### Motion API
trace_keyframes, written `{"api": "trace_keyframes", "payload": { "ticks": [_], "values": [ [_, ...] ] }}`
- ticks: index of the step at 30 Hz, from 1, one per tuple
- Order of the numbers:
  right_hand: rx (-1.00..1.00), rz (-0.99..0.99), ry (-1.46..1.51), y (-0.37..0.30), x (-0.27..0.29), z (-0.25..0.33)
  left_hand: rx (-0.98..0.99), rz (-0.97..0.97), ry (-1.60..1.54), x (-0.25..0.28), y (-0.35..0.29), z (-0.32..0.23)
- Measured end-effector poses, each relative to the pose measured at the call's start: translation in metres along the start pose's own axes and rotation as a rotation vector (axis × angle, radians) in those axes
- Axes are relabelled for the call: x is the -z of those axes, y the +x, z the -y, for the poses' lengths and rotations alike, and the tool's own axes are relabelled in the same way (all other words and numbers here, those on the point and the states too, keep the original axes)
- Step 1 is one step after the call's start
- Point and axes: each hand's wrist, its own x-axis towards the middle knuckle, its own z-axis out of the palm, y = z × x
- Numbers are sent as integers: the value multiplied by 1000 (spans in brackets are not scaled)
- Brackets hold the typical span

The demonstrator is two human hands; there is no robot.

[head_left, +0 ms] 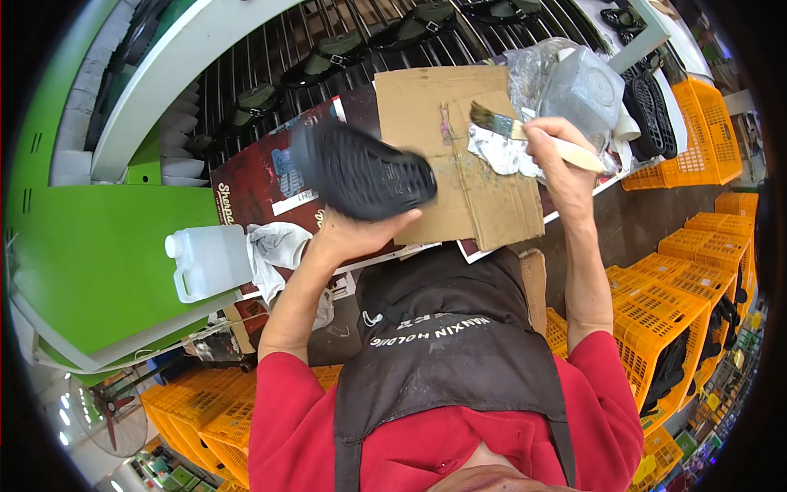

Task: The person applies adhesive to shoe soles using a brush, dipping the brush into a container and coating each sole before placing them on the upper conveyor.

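My left hand (361, 233) grips a black shoe sole (369, 174) by its near edge, holding it up over the left part of a brown cardboard sheet (426, 98). The sole's ridged face shows, and its far left end is smeared by motion. In my right hand (559, 160) is a flat paintbrush (508, 125) with a pale handle, its dark bristles pointing left, apart from the sole. Below the bristles, a crumpled white cloth or paper (495, 153) lies on the stained cardboard.
Beyond the cardboard, black shoes (334, 59) stand on a roller conveyor (283, 37). A clear plastic container (580, 88) and more black soles (649, 111) are at right. At left are a white jug (215, 261) and a rag (277, 248). Orange crates (656, 312) line the right side.
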Motion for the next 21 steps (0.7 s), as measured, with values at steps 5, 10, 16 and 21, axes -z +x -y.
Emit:
{"api": "trace_keyframes", "payload": {
  "ticks": [5,10,16,21],
  "values": [
    [130,297,99,6,16,8,374,-251,-937,-15,-13,-2],
    [287,637,68,15,-3,13,683,-136,-1361,-20,-19,-10],
    [383,300,-312,15,-7,4,700,-23,-1526,-28,-25,-5],
    [656,531,-281,-22,-34,10,666,-117,-1406,-40,-29,12]
  ]
}}
